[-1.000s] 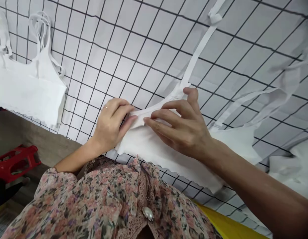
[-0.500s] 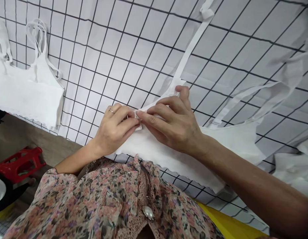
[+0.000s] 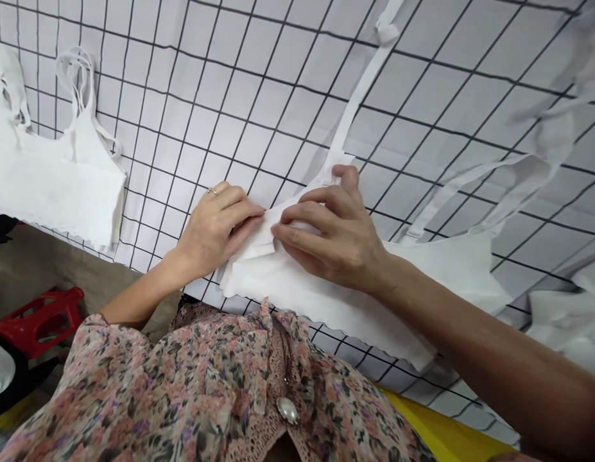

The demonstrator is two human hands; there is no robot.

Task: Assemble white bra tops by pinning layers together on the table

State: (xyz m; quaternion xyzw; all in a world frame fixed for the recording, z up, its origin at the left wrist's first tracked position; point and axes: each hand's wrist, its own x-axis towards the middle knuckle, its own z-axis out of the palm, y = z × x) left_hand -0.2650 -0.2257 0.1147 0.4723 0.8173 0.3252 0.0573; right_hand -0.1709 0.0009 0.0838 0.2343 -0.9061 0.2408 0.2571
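A white bra [image 3: 321,314] with thin straps lies spread on a grid-patterned tabletop. My left hand [image 3: 217,224], with a ring on one finger, pinches the upper edge near the bra's left end. A small folded flap of white fabric [image 3: 261,249] shows just below those fingertips. My right hand [image 3: 333,234] is over the bra, its thumb and index finger closed together at the fabric beside the flap. Its other fingers are bent, and the little finger rests near the foot of a strap [image 3: 357,96]. What lies under the right palm is hidden.
More white strappy tops [image 3: 61,186] lie in a stack at the left. Other white fabric [image 3: 567,314] sits at the right edge. A red plastic stool [image 3: 42,321] stands on the floor at lower left. Something yellow [image 3: 436,430] shows below the table's near edge.
The fingertips of both hands have drawn slightly apart, the left hand moving a little left. More of the folded flap shows between them. The view has shifted slightly.
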